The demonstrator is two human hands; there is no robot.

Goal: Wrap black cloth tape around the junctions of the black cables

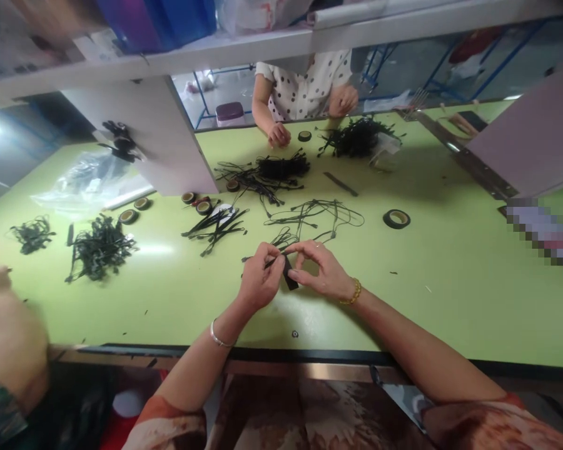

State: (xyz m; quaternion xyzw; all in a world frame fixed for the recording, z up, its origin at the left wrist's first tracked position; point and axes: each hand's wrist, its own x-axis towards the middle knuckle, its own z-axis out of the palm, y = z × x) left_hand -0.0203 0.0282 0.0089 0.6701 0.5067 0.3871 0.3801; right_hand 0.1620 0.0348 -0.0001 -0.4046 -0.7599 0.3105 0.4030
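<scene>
My left hand (261,275) is closed, its thumb and fingers pinching a thin black cable (271,261) above the green table. Close beside it, my right hand (319,270) is closed on a short strip of black tape (290,275) that hangs down between the two hands. Its index fingertip reaches to where the cable and the strip meet. Just beyond my hands lie loose black cables (315,215) on the tabletop. Fingers hide the exact spot where strip and cable touch.
Black tape rolls (396,219) lie on the green table (450,300). Cable bundles (101,248) sit at left, with more cable piles (356,136) across. A white divider (169,137) and overhead shelf (272,47) stand ahead. A co-worker (304,87) sits opposite; another person's arm (12,325) is at left.
</scene>
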